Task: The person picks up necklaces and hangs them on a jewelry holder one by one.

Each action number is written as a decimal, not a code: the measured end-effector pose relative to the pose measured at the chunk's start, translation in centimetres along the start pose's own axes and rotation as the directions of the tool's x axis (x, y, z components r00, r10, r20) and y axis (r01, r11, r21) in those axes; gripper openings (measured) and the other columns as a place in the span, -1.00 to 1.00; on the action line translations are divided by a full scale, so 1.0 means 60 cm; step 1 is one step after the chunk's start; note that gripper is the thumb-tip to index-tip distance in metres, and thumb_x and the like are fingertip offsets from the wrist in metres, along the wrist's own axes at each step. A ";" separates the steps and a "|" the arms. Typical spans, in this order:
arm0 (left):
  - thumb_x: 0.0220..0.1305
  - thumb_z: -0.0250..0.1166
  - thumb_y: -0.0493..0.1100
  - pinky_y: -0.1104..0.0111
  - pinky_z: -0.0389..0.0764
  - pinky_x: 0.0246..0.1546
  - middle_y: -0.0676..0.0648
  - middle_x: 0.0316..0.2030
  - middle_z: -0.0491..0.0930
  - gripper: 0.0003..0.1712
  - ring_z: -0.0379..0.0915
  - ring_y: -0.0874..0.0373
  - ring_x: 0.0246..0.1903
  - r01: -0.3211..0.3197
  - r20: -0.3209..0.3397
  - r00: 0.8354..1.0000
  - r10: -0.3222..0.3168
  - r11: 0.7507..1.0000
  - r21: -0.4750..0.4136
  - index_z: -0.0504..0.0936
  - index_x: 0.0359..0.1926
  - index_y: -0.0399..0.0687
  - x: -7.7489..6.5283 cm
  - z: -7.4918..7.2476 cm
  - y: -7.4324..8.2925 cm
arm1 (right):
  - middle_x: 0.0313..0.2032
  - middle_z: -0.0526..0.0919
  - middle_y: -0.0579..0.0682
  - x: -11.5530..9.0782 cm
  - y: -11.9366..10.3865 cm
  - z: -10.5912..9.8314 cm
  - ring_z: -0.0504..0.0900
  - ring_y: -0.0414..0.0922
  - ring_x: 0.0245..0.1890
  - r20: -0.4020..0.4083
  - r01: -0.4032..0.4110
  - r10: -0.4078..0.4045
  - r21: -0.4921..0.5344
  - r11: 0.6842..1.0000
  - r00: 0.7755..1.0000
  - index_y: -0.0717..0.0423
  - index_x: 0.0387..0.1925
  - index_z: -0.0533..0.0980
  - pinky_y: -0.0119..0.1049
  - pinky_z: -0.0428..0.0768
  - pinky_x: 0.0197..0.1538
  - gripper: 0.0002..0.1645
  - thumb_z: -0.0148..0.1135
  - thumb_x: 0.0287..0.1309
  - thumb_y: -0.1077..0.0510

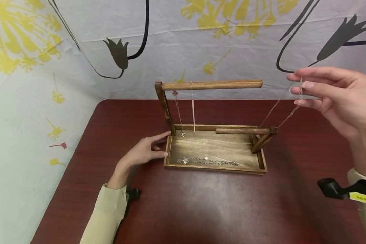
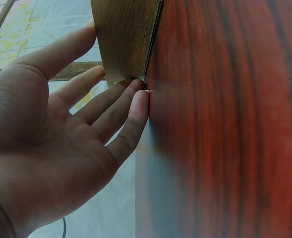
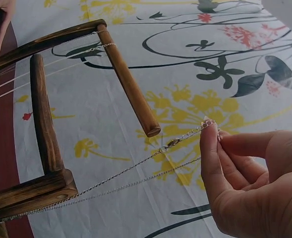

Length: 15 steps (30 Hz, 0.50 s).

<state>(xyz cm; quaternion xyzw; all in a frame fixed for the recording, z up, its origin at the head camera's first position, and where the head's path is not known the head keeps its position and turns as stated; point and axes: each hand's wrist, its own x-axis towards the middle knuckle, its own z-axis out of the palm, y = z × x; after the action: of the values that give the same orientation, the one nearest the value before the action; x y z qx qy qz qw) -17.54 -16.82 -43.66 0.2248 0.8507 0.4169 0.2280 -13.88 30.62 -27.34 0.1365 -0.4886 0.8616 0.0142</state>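
A wooden jewelry stand (image 1: 168, 113) with two round bars rises from a shallow wooden tray (image 1: 215, 169) on the table. My left hand (image 1: 144, 150) touches the tray's left end, its fingers mostly straight in the left wrist view. Out to the right, my right hand (image 1: 344, 91) pinches the extender end of a silver chain necklace (image 3: 185, 135). Both strands slope down past the corner of the lower bar (image 1: 244, 131). A pendant necklace (image 1: 183, 134) and a plain chain necklace (image 1: 193, 112) hang from the upper bar (image 1: 225, 84).
Inside the tray, along its front wall, lies a silver chain necklace with a flower (image 1: 185, 160). The stand rests on a dark red table (image 1: 219, 210). Behind it hangs a white cloth (image 1: 170, 44) with yellow and grey flowers.
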 end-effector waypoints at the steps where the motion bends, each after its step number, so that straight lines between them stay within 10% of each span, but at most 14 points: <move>1: 0.23 0.44 -0.14 0.21 0.60 0.04 -0.14 0.31 0.44 -0.11 0.55 0.03 0.11 0.001 0.001 1.000 -0.001 1.000 0.001 0.23 0.51 0.19 0.000 0.000 0.000 | -0.01 0.62 0.42 0.002 0.000 0.000 0.74 0.16 -0.24 -0.003 -0.003 0.003 -0.013 1.000 1.000 0.66 0.13 0.41 -0.14 0.72 -0.30 -0.54 -0.21 0.25 0.72; 15: 0.23 0.44 -0.14 0.22 0.61 0.02 -0.13 0.32 0.43 -0.10 0.55 0.02 0.12 0.002 0.000 1.000 -0.002 1.000 0.003 0.23 0.52 0.21 0.001 0.000 -0.003 | 0.01 0.65 0.34 0.020 0.001 0.005 0.76 0.12 -0.36 -0.036 -0.066 0.065 -0.040 0.997 0.997 0.56 0.14 0.45 -0.13 0.71 -0.44 -0.52 -0.13 0.23 0.71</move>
<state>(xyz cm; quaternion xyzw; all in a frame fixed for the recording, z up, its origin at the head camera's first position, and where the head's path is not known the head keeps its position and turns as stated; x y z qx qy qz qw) -17.59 -16.88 -43.80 0.2244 0.8515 0.4155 0.2281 -14.97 30.22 -26.92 0.1052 -0.5102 0.8536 -0.0028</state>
